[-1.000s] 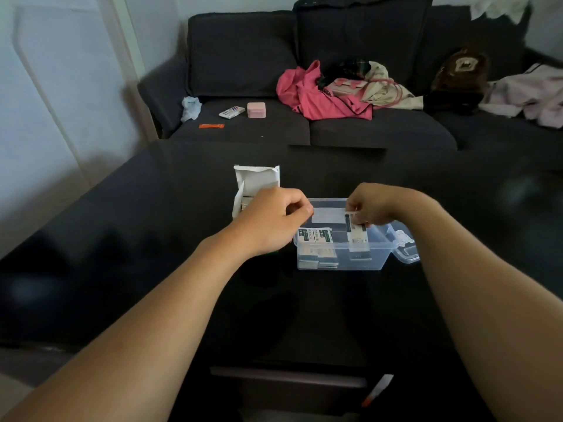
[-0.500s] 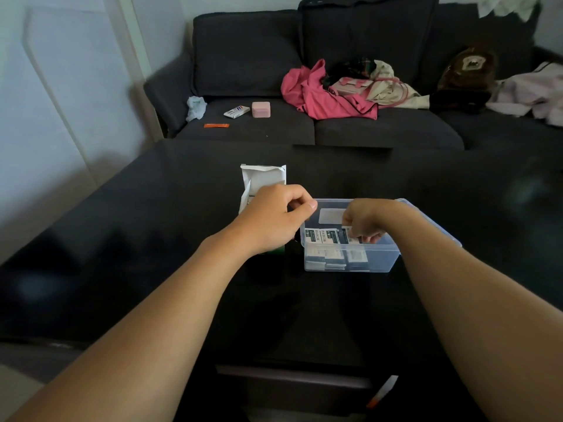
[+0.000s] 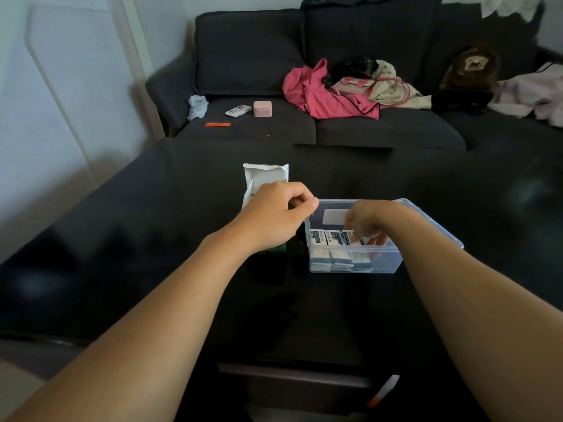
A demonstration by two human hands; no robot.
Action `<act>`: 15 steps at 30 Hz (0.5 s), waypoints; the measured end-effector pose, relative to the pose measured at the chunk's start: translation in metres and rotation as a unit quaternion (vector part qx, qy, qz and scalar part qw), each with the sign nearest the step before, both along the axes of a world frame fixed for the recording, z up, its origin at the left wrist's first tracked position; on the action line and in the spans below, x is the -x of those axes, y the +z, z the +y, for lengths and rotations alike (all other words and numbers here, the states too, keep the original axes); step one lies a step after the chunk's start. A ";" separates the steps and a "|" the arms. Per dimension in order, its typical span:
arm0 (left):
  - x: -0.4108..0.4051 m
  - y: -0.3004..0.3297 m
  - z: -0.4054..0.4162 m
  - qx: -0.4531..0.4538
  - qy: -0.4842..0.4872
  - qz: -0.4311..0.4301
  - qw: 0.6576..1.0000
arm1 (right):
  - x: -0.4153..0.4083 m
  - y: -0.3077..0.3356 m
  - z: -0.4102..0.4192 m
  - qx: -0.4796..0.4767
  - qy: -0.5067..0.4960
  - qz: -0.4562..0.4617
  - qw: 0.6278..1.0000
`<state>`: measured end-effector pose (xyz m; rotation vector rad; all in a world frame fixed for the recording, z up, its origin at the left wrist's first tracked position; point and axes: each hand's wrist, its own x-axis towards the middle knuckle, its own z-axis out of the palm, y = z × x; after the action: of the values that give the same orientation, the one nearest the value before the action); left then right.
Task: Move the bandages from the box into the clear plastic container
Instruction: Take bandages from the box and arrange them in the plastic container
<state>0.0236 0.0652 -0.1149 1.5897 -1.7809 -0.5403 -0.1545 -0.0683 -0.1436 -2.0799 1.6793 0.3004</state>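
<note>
Your right hand [image 3: 370,222] reached into the clear plastic container [image 3: 393,260].
Its fingers pinched flat paper-wrapped bandages [image 3: 330,239]; your left hand [image 3: 275,213], fingers curled, covered the white cardboard box [image 3: 265,178].

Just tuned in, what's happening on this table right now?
A person is moving bandages from a white box into a clear plastic container on a dark table. The right hand is down inside the container, fingers on the bandages lined up there. The left hand sits curled over the open box beside it; whether it grips anything is unclear.
</note>
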 end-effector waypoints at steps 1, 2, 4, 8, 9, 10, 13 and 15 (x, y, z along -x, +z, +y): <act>0.000 0.000 0.000 0.001 0.000 0.001 1.000 | 0.000 0.000 0.000 0.003 -0.001 -0.003 1.000; -0.001 0.000 0.000 0.001 -0.001 0.002 1.000 | 0.000 0.000 0.000 0.004 -0.003 -0.006 1.000; -0.001 0.000 0.000 0.002 -0.001 0.001 1.000 | 0.000 0.001 0.000 0.005 -0.002 -0.011 1.000; -0.001 0.001 0.000 0.006 0.004 -0.004 1.000 | -0.001 0.003 0.001 0.021 0.005 0.005 1.000; -0.002 0.001 0.000 0.006 0.004 -0.005 1.000 | -0.001 0.003 0.001 0.023 0.007 0.010 1.000; -0.002 0.001 0.000 0.006 0.003 -0.006 1.000 | -0.002 0.004 0.002 0.021 0.006 0.016 1.000; -0.005 0.006 0.002 0.027 0.008 0.003 1.000 | -0.001 0.012 0.003 0.017 -0.008 0.022 1.000; -0.012 0.011 0.003 0.093 0.048 0.030 0.994 | 0.000 0.023 0.005 0.018 -0.016 -0.015 1.000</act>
<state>0.0360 0.0681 -0.1034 1.5056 -1.6498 -0.3621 -0.1542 -0.0630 -0.1209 -2.0714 1.7098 0.2284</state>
